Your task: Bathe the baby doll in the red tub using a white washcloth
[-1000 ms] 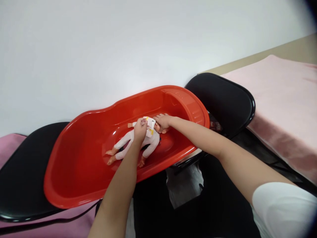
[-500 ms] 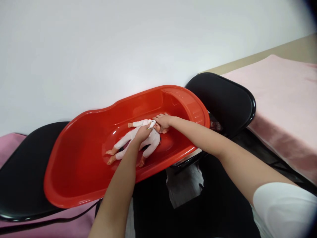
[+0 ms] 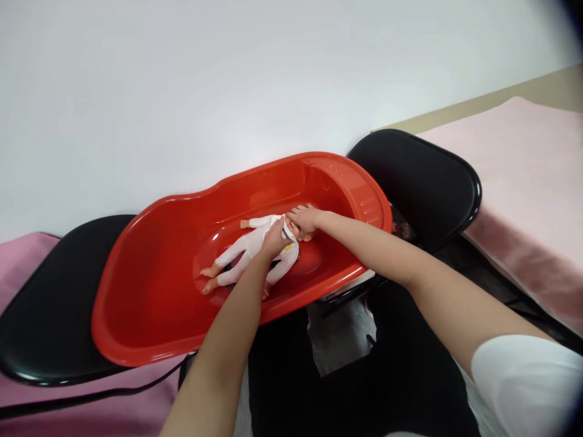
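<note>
A baby doll (image 3: pixel 239 250) in a white outfit lies on its back inside a red baby bathtub (image 3: pixel 150 285), its bare feet towards the left. My left hand (image 3: pixel 274 238) is closed on white fabric at the doll's neck, apparently the collar of the outfit (image 3: pixel 286 262). A small yellow patch shows on the chest beside it. Over the doll's head (image 3: pixel 304 235) lies my right hand (image 3: pixel 306 217), its fingers curled across the top and face. Both hands partly hide the face, and my left forearm covers part of the doll's lower arm.
The tub rests across black chairs, one seat (image 3: pixel 59 303) at the left and another (image 3: pixel 419 182) at the right. A pink-covered surface (image 3: pixel 532 164) stands at the far right. Pink fabric (image 3: pixel 136 400) lies at lower left. A white wall rises behind the tub.
My left hand has shifted towards the doll's chin, and the white fabric there is drawn up, with the yellow patch now showing. My right hand stays at the head. The view has shifted slightly.
</note>
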A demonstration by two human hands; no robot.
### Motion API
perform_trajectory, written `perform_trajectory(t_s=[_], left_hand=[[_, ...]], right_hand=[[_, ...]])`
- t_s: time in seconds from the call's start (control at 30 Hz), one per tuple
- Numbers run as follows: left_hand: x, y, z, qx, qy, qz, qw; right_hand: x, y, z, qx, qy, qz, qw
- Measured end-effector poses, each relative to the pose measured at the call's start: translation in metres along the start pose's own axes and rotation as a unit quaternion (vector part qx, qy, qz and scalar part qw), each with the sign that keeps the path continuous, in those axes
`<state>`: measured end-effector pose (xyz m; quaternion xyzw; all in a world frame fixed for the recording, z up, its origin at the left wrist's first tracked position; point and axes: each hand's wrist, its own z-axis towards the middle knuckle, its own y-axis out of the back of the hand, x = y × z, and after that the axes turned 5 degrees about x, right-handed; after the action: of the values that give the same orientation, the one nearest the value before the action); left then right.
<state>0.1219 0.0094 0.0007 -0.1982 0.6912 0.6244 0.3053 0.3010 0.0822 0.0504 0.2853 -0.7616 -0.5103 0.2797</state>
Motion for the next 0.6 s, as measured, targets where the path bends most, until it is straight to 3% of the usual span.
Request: perform_trajectory(t_s=[0.2,0.37,0.6], left_hand=[[-0.008,0.000,-0.003,0.032,0.023,0.096,0.995],[-0.015,0.002,-0.007,0.014,0.062,0.199,0.978],[0.000,0.014,-0.008,0.005,0.058,0.123,0.991]], right_hand=[[0.004,0.000,-0.002,0.000,0.004,-0.011,1.000],[0.005,0.005,-0.007,0.029,0.018,-0.029,0.999],[0.004,0.009,-0.008,0.035,-0.007,-0.019,0.999]])
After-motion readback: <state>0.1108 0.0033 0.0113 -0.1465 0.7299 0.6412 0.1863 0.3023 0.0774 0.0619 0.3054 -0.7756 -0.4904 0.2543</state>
